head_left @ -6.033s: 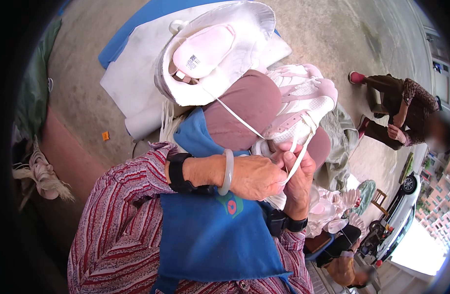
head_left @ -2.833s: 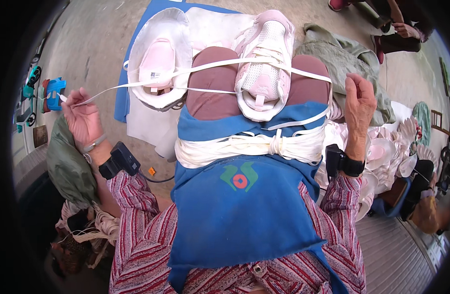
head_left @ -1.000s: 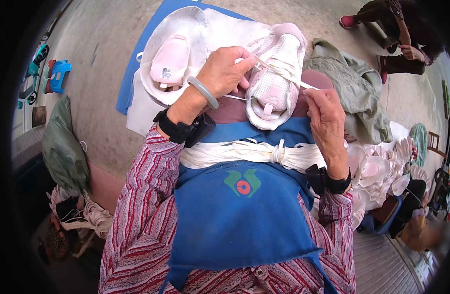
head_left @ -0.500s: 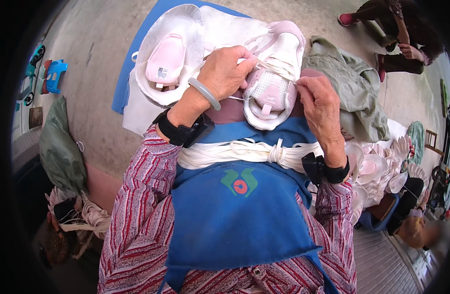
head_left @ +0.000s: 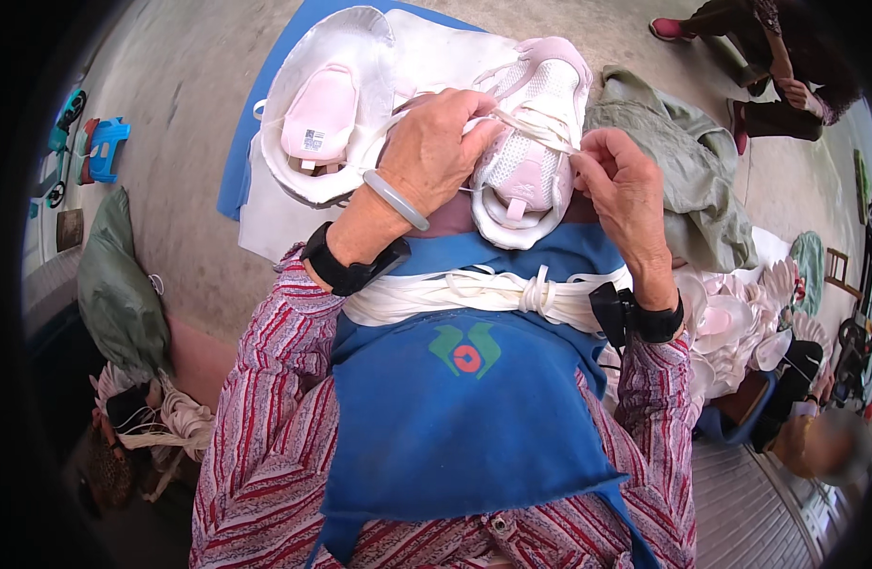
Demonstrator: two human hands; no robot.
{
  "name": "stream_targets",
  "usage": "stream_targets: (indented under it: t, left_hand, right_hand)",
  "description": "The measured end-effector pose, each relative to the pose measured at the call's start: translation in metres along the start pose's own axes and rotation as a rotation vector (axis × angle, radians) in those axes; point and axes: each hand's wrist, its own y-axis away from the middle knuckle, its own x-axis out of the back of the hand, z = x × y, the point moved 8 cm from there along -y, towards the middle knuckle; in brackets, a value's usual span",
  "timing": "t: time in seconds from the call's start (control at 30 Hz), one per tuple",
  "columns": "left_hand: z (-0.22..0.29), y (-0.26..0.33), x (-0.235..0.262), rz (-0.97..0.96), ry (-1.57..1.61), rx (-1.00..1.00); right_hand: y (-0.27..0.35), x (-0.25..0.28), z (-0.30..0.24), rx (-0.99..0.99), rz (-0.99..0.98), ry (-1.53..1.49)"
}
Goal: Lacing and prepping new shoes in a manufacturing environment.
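Note:
A white and pink sneaker upper (head_left: 528, 185) lies over my lap, its heel opening toward me and its mesh front pointing away. My left hand (head_left: 438, 144) is closed in a pinch at its left side, on a white shoelace (head_left: 526, 123) that crosses the upper. On the right edge, my right hand (head_left: 626, 185) pinches the lace with thumb and forefinger. To the left lies a second upper (head_left: 286, 171) with a pink tongue-shaped piece (head_left: 324, 114) in it. A bundle of white laces (head_left: 436, 289) hangs across my blue apron (head_left: 474, 417).
A grey-green cloth (head_left: 668, 142) lies to the right, above a pile of pink-white uppers (head_left: 725, 318). On the left are a green sack (head_left: 123, 284) and a blue stool (head_left: 107, 147). One person (head_left: 782, 104) sits at the far right, another person (head_left: 797, 441) lower right.
My left hand has shifted slightly left and its fingers have drawn back from the upper's middle. My right hand has moved a little, still at the right edge with the lace.

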Motion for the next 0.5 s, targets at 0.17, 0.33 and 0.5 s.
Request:
stream_targets:
  t: [0.17,0.33,0.5]
  left_hand:
    - [0.038,0.022,0.005,0.123,-0.283,-0.183]
    - [0.039,0.019,-0.005,0.118,-0.535,-0.219]
    - [0.033,0.017,-0.013,0.116,-0.517,-0.272]
  right_hand:
    - [0.022,-0.003,-0.014,0.12,0.144,0.059]
    - [0.039,-0.012,-0.041,0.296,0.178,0.448]
    - [0.036,-0.017,-0.029,0.177,0.161,0.421]
